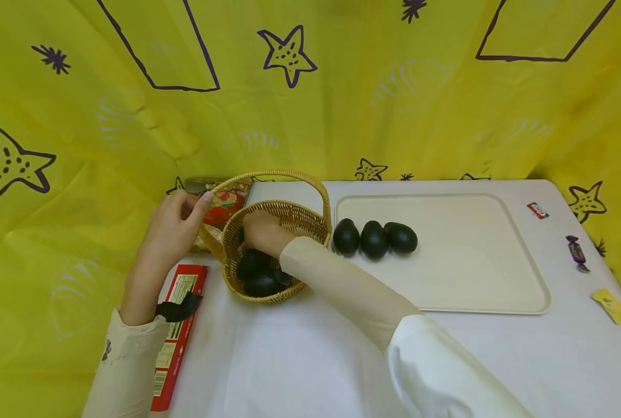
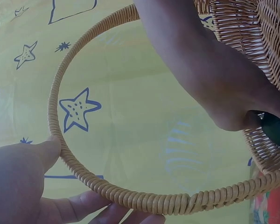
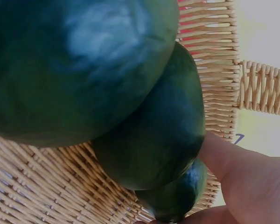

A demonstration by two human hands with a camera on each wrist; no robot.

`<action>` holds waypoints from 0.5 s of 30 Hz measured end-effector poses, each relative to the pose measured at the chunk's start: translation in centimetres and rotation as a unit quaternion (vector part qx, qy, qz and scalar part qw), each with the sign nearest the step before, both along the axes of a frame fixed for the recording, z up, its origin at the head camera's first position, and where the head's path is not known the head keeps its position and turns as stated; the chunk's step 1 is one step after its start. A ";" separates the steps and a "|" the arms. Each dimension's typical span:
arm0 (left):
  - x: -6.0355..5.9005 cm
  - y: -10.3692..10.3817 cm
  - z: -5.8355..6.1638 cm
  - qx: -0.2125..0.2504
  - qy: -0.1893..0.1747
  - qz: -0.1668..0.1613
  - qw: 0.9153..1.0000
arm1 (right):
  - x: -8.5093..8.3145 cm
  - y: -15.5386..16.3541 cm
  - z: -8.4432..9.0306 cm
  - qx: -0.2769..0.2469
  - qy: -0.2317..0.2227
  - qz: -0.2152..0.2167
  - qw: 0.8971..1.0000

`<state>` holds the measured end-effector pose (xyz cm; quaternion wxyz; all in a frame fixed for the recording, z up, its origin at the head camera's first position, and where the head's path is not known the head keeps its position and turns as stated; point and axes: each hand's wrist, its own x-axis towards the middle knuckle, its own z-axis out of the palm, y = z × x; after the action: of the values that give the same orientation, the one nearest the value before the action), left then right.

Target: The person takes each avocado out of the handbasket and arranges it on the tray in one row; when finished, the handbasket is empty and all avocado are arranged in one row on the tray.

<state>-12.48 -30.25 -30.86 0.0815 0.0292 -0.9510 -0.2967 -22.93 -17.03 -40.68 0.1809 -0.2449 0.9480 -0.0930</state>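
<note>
Avocados (image 1: pixel 260 277) lie heaped in the wicker basket (image 1: pixel 289 216), directly under the right hand (image 1: pixel 260 232), whose fingers curl down onto one, its long axis running toward the basket's near rim. Left hand (image 1: pixel 172 227), beside the basket, pinches the handle (image 2: pixel 60 93) between thumb and fingers.

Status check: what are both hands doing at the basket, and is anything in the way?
Left hand grips the basket handle. Right hand inside the wicker basket, on dark avocados; grip unclear. Three avocados on tray. Nothing blocking.
</note>
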 end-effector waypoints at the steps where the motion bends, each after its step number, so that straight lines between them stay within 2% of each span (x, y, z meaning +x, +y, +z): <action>1: 0.0 0.0 0.0 0.000 0.001 0.000 1.000 | -0.1 0.1 0.0 -0.008 -0.003 0.005 1.000; 6: -0.1 0.1 -0.1 0.001 0.006 -0.002 1.000 | -0.5 0.8 -0.3 -0.045 -0.023 0.013 0.999; 10: -0.3 0.1 -0.2 0.004 0.006 -0.004 1.000 | -0.5 1.3 -0.2 -0.067 -0.019 0.011 0.998; 15: -0.2 0.0 -0.1 0.003 0.002 -0.002 1.000 | -0.2 1.6 0.1 -0.076 -0.007 0.049 0.996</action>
<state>-12.65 -30.24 -30.98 0.0828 0.0265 -0.9500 -0.2998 -23.09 -15.44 -40.56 0.1723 -0.3036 0.9238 -0.1575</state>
